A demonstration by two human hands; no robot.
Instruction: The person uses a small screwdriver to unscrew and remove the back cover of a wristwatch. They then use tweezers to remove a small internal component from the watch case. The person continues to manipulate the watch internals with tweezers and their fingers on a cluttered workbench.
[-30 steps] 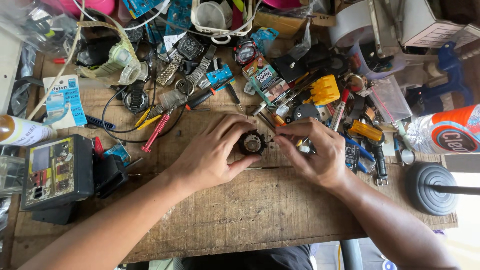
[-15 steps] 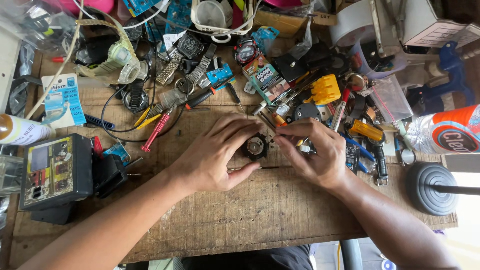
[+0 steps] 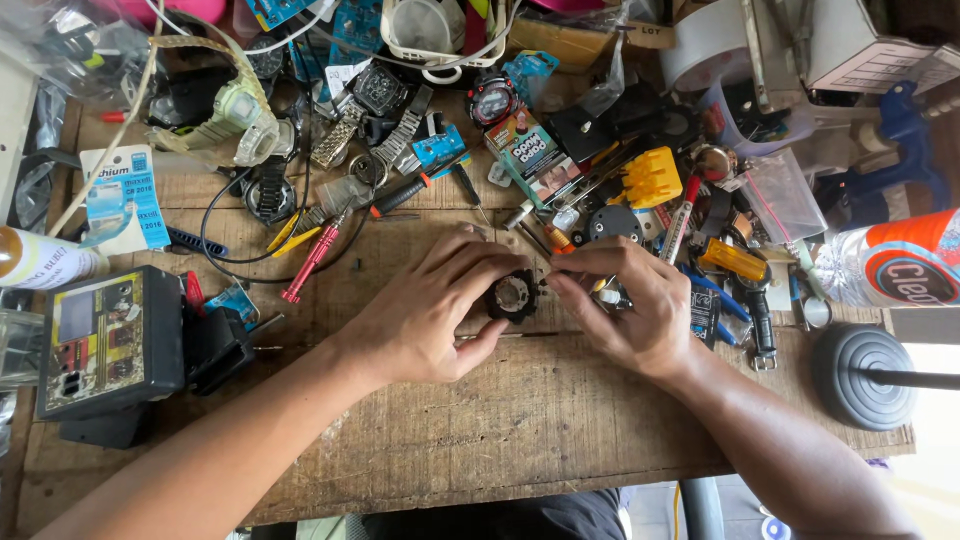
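We look down on a worn wooden workbench (image 3: 520, 430) crowded with tools and watch parts; our left hand (image 3: 430, 310) curls around a small round black watch case (image 3: 513, 296), thumb and fingers clasping its rim, holding it just above the bench near the centre; our right hand (image 3: 625, 310) meets it from the other side, fingertips pinched together at the case's edge, seemingly on some tiny part or tool tip, though we cannot tell what; the case lies open with a pale inner face showing.

The likeliest mishap, in our judgement, is a tiny piece slipping from the pinch and vanishing into the clutter just beyond, where a red-handled screwdriver (image 3: 315, 262), a yellow block (image 3: 650, 178) and loose wristwatches (image 3: 375, 95) lie close together; a slack left grip could also let the case twist or drop.

Much stays unclear; the right palm covers whatever rests under it; the case's inner detail is too small to read; a black boxy device (image 3: 110, 340) sits near the left edge; a bottle (image 3: 900, 260) at the right is cut off.
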